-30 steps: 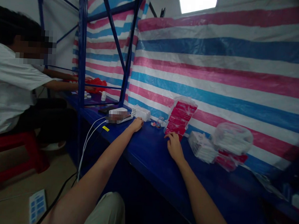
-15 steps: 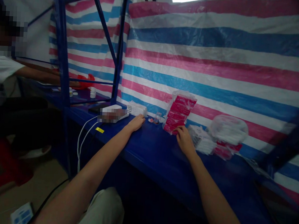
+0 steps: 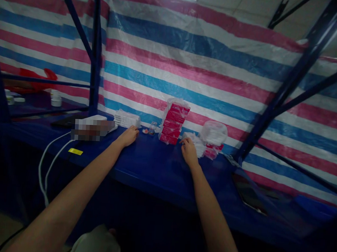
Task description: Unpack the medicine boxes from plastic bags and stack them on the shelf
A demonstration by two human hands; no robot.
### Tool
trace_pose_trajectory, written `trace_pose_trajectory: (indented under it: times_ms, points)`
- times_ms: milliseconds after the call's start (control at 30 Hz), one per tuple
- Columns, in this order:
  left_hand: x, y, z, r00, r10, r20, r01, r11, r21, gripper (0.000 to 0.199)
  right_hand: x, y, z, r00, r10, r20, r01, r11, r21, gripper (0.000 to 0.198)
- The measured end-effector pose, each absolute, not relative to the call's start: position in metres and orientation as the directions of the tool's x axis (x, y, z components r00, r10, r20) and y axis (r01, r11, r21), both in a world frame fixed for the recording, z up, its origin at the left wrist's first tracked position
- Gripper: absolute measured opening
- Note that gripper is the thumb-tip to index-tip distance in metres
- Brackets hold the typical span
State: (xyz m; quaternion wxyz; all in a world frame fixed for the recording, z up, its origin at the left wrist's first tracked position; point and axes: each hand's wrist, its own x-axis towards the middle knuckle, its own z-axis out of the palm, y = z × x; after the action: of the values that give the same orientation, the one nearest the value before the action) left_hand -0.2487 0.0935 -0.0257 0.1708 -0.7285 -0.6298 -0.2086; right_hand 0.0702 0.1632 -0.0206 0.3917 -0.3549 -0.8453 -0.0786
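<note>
My left hand rests on the blue tabletop with its fingers stretched out, at the front right corner of a plastic-wrapped stack of white boxes. Whether it touches the boxes, I cannot tell. My right hand has loosely bent fingers and nothing visible in them. It is just right of an upright stack of magenta packs in clear plastic, in front of a wrapped white pack. Between my hands stands a small clear jar, with a small pinkish piece beside it.
A round clear bag of white items sits atop a magenta pack at the right. White cables hang over the left edge by a blurred-out white device. A dark phone-like slab lies right. Blue posts flank the table.
The view has swung right, and the co-worker's body has left it. My right hand has come off the lower edge of the magenta stack. My left hand stays by the white boxes.
</note>
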Motion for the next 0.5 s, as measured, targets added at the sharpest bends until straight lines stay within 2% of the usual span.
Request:
trace_pose_trajectory:
  times_ms: [333,500]
  points:
    - [-0.262,0.091,-0.03,0.102,0.847,0.522,0.994,-0.071,-0.078,0.028,0.066,0.154,-0.017,-0.495,0.545,0.676,0.651,0.749,-0.127,0.027]
    - [-0.264,0.096,-0.032,0.129,0.862,0.489,0.991,-0.126,-0.039,0.028,0.07,0.149,-0.015,-0.473,0.579,0.664,0.7,0.704,-0.116,0.028]
